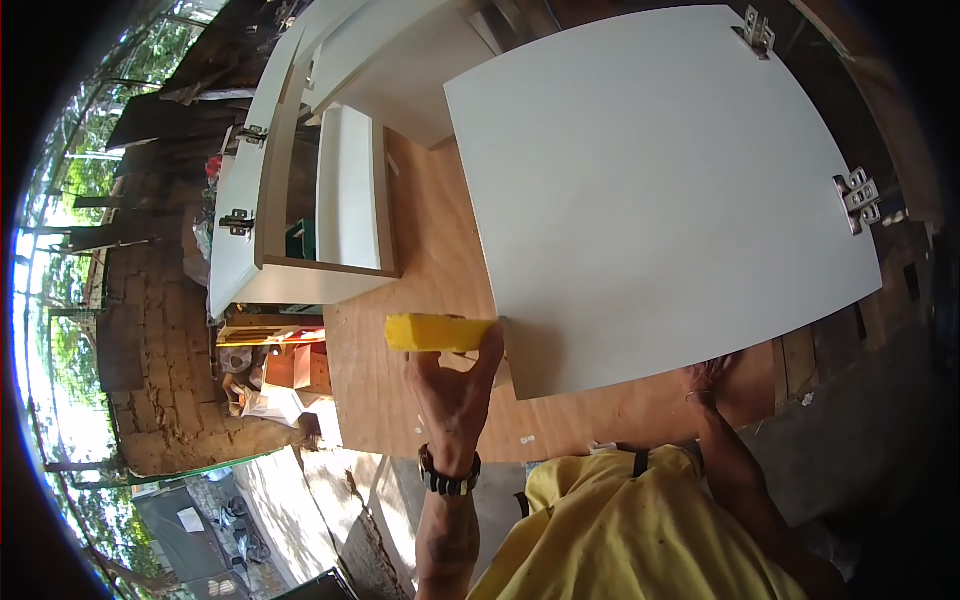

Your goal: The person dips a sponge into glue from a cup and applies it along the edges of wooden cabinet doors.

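My left hand is closed around a yellow sponge, gripping its right end between thumb and fingers. The sponge is beside the left edge of a large white cabinet door, near its lower left corner. Two metal hinges are fixed along the door's right side, an upper hinge and a lower hinge. At the door's near edge is my right hand, its fingers mostly hidden under or behind the board. I cannot make out whether they grip it.
Under the door lies a brown plywood tabletop. A white cabinet carcass with hinges on its open door stands at the back left. A brick wall is farther left, and an orange box sits beyond the table.
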The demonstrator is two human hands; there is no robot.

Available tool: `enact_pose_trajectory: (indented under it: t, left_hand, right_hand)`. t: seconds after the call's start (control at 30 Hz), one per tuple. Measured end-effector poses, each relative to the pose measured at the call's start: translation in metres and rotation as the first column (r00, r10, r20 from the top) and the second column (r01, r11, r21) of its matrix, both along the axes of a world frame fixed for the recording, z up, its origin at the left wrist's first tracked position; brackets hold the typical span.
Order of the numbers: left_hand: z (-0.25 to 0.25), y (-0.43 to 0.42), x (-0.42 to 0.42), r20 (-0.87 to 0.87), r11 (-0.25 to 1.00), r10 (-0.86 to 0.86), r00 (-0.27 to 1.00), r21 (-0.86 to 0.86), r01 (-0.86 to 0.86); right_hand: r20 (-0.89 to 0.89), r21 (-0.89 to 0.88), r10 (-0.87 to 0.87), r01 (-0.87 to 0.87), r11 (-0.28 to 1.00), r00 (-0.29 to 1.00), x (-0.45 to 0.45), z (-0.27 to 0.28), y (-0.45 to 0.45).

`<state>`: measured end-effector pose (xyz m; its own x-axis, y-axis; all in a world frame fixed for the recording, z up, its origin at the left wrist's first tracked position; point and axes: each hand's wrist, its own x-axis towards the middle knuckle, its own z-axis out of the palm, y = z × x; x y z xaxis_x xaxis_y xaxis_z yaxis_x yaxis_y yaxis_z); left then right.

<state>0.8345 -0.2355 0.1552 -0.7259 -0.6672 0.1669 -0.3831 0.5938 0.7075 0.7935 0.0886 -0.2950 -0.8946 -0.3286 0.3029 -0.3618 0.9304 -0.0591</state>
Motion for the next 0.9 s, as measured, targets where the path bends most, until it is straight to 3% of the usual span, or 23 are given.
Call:
enact_pose_trajectory:
  t: [0.13, 0.2, 0.23, 0.37, 0.47, 0.5, 0.7, 0.9]
  left_hand:
    - [0.007, 0.028, 0.035, 0.004, 0.996, 0.072, 0.997, 0.054, -0.072]
    - [0.015, 0.040, 0.057, 0.134, 0.999, 0.032, 0.991, -0.008, -0.031]
    - [0.024, 0.049, 0.060, 0.126, 0.992, 0.071, 0.989, 0.090, -0.083]
    - [0.032, 0.045, 0.056, 0.013, 0.966, 0.175, 0.985, 0.190, -0.174]
    - [0.024, 0.038, 0.046, -0.056, 0.995, 0.100, 0.993, 0.007, -0.099]
    - [0.026, 0.042, 0.042, -0.064, 0.989, 0.111, 0.992, 0.109, -0.104]
    - [0.016, 0.046, 0.045, 0.029, 0.980, 0.125, 0.992, 0.151, -0.128]
    - [0.003, 0.021, 0.016, -0.050, 0.995, 0.083, 0.995, 0.058, -0.081]
  right_hand:
    - [0.004, -0.001, -0.014, 0.014, 1.000, 1.000, 0.002, 0.003, -0.001]
    - [0.005, 0.003, -0.023, 0.023, 1.000, 1.000, 0.003, 0.003, 0.001]
    - [0.006, 0.004, -0.025, 0.025, 1.000, 1.000, 0.004, 0.003, 0.001]
    - [0.017, 0.007, -0.020, 0.020, 1.000, 1.000, 0.010, 0.002, 0.001]
    - [0.016, 0.010, -0.013, 0.013, 1.000, 1.000, 0.009, 0.002, 0.001]
    - [0.019, 0.010, -0.011, 0.011, 1.000, 1.000, 0.010, 0.002, 0.001]
    - [0.027, 0.011, -0.013, 0.013, 1.000, 1.000, 0.012, 0.007, 0.000]
    - [0.030, 0.009, -0.013, 0.013, 1.000, 0.999, 0.013, 0.006, 0.003]
